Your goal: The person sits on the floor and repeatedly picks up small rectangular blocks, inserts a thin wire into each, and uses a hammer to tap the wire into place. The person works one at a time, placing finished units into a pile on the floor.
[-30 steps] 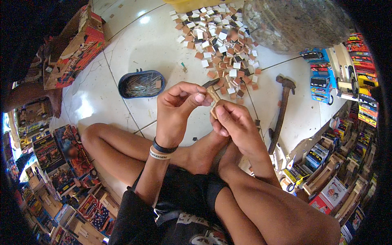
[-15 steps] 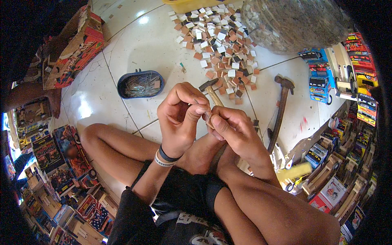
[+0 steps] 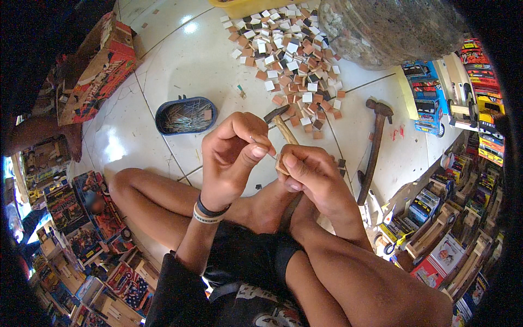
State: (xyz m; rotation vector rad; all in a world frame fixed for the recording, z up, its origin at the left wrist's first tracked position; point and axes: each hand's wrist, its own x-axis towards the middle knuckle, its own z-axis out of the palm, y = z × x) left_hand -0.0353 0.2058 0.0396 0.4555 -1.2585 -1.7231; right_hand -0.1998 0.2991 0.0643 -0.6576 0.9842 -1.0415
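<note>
My left hand (image 3: 231,158) pinches a thin nail (image 3: 254,139) between thumb and forefinger, only partly visible. Close beside it, my right hand (image 3: 313,171) grips a small wooden square piece (image 3: 281,164) by its edges, partly hidden by the fingers. A small gap lies between the two hands' fingertips. Just beyond them is a hammer (image 3: 284,129) with a light wooden handle, its lower end hidden behind my right hand. Left of my hands, a dark blue oval tub (image 3: 158,122) holds many loose nails (image 3: 185,119).
A pile of small white, black and brown square pieces (image 3: 294,65) spreads across the tiled floor, below a yellow container (image 3: 239,8). A second hammer (image 3: 375,144) lies at right, near a big filled plastic bag (image 3: 387,32). Colourful wooden toy trucks (image 3: 430,218) crowd both sides.
My left hand has drawn slightly left, away from my right hand, opening a gap between the fingertips. The wooden piece in my right hand shows more now.
</note>
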